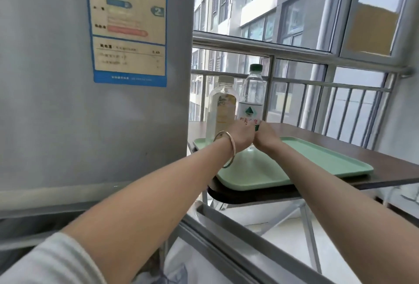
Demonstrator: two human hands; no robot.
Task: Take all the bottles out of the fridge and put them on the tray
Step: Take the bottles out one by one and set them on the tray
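Observation:
A pale green tray (317,161) lies on a dark brown table (390,163) to the right of the grey fridge (56,102). Two clear bottles stand upright at the tray's far left corner: one with a cream cap and yellow label (221,107), and beside it a water bottle with a dark green cap (252,93). My left hand (241,135), with a bangle on its wrist, and my right hand (265,136) both wrap the lower part of the green-capped bottle, whose base meets the tray.
The open fridge door's shelf (226,222) juts out below my arms at lower centre. A metal railing (317,79) and windows run behind the table. Folding table legs (306,222) stand on the light floor.

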